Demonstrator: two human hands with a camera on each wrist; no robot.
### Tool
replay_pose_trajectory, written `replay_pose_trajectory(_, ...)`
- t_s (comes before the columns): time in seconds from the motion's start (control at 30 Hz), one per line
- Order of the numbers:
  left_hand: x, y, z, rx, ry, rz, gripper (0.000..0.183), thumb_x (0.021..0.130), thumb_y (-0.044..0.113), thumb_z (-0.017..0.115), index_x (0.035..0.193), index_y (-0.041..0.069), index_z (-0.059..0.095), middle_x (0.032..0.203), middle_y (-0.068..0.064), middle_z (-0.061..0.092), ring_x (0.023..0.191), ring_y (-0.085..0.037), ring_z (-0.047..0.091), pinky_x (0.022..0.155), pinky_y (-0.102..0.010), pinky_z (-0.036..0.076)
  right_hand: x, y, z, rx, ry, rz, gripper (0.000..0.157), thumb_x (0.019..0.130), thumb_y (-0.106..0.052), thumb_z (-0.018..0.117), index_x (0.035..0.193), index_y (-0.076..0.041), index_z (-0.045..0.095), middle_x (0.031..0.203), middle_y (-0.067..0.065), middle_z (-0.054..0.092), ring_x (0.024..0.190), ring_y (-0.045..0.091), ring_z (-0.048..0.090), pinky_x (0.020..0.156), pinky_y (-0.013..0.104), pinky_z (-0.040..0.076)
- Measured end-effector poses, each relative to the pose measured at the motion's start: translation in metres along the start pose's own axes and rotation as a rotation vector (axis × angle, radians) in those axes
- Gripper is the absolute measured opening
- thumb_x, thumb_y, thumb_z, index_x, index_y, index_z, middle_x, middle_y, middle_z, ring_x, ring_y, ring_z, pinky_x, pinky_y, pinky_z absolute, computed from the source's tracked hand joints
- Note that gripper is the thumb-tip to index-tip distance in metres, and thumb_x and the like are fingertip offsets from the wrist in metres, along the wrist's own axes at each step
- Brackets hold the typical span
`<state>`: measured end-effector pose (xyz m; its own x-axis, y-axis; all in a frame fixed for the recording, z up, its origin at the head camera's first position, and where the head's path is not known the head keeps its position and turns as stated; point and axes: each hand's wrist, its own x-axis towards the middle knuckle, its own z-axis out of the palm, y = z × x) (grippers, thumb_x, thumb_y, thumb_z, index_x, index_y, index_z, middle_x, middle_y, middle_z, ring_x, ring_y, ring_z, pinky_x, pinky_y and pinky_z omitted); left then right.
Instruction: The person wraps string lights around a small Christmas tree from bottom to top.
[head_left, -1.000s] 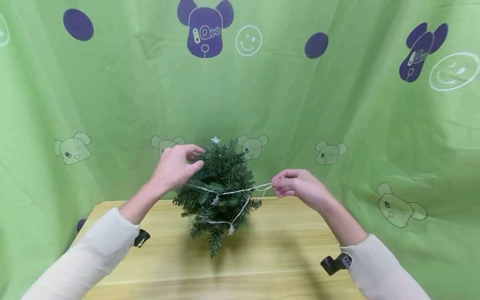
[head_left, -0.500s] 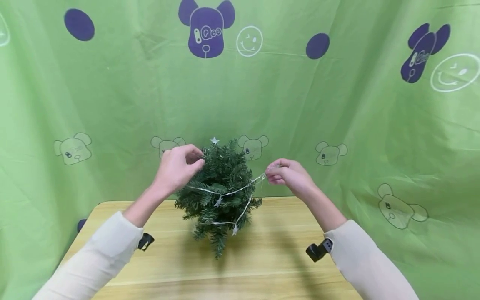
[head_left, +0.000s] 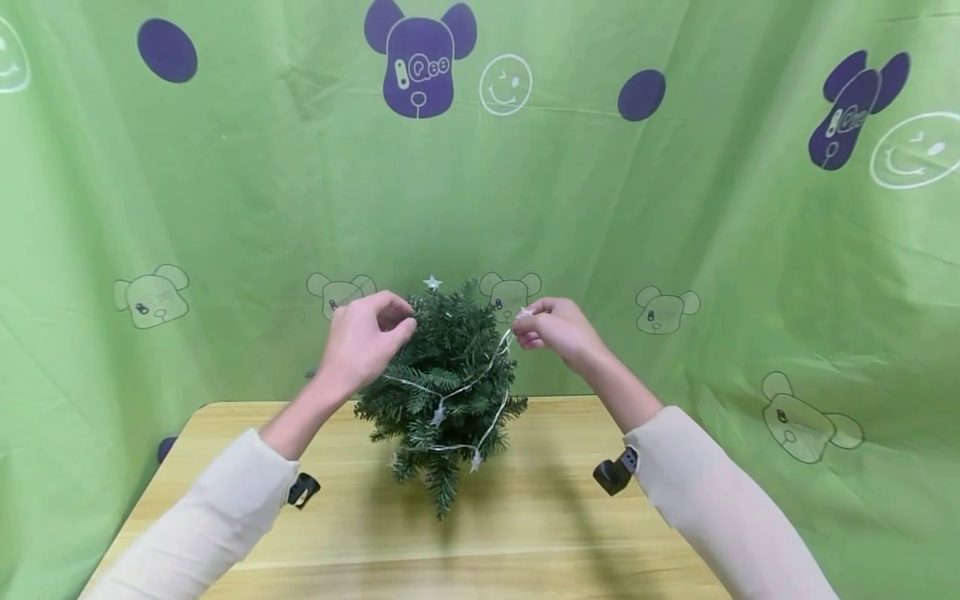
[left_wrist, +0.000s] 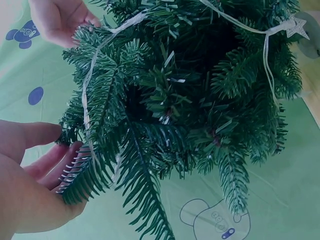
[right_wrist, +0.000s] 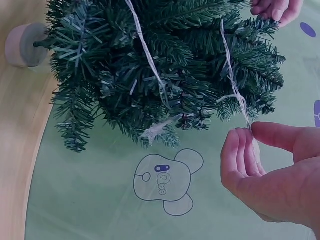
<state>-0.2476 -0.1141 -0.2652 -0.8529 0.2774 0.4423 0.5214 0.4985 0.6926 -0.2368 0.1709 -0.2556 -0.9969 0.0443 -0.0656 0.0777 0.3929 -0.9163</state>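
Observation:
A small artificial Christmas tree (head_left: pixel 453 358) stands on the table, wound with string lights (right_wrist: pixel 230 70) on a pale clear wire. Star-shaped lights hang from the wire, among them a star (head_left: pixel 438 415) on the front, a lower star (head_left: pixel 476 460) and one at the top (head_left: pixel 432 283). My right hand (head_left: pixel 566 335) pinches the wire just off the tree's right side, with a star showing at the fingertips. At the upper left, my left hand (head_left: pixel 363 342) curls thumb and fingers around a branch (left_wrist: pixel 82 182); foliage partly covers the fingertips.
The light wood table (head_left: pixel 322 542) ends just behind the tree. A green curtain (head_left: pixel 570 200) with bear and smiley prints hangs beyond it and along both sides. The tree's round pale base (right_wrist: pixel 35 45) shows in the right wrist view.
My right hand has moved left and upward toward the tree with the wire, and the stretch it pulls now rises more steeply. The left hand stays by the upper left branches, thumb and fingers closer together.

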Motion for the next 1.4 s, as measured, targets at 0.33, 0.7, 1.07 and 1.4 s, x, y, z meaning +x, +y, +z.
replay_pose_trajectory(0.33, -0.001, -0.006, 0.006, -0.062, 0.071, 0.031, 0.022, 0.094, 0.021, 0.070, 0.111, 0.007, 0.073, 0.101, -0.009, 0.077, 0.088, -0.024, 0.072, 0.085, -0.042, 0.059, 0.014, -0.017, 0.007, -0.002, 0.000, 0.011, 0.032, 0.093, -0.002, 0.065, 0.121, 0.009, 0.052, 0.114, 0.022, 0.065, 0.083, 0.016, 0.066, 0.098, 0.040, 0.058)
replay_pose_trajectory(0.7, 0.000, -0.010, 0.006, -0.073, 0.081, 0.035, 0.020, 0.094, 0.020, 0.070, 0.110, 0.008, 0.073, 0.098, -0.007, 0.078, 0.086, -0.023, 0.072, 0.084, -0.041, 0.058, 0.024, -0.030, 0.009, -0.017, -0.026, 0.016, 0.035, 0.092, 0.000, 0.064, 0.126, 0.008, 0.058, 0.109, 0.017, 0.067, 0.090, 0.022, 0.069, 0.099, 0.043, 0.057)
replay_pose_trajectory(1.07, 0.001, -0.011, 0.006, -0.062, 0.061, 0.026, 0.019, 0.095, 0.021, 0.070, 0.109, 0.010, 0.073, 0.099, -0.007, 0.078, 0.086, -0.023, 0.072, 0.084, -0.042, 0.059, 0.031, -0.037, 0.005, 0.045, -0.122, 0.046, 0.042, 0.094, 0.000, 0.061, 0.135, 0.008, 0.053, 0.111, 0.013, 0.066, 0.088, 0.017, 0.068, 0.103, 0.041, 0.054)
replay_pose_trajectory(1.4, 0.001, -0.011, 0.004, -0.069, 0.057, 0.027, 0.018, 0.094, 0.021, 0.070, 0.108, 0.010, 0.074, 0.099, -0.008, 0.078, 0.086, -0.023, 0.072, 0.084, -0.041, 0.059, 0.041, -0.045, 0.007, -0.003, -0.142, 0.091, 0.037, 0.097, -0.002, 0.059, 0.132, 0.010, 0.054, 0.105, 0.011, 0.066, 0.086, 0.016, 0.066, 0.102, 0.040, 0.055)
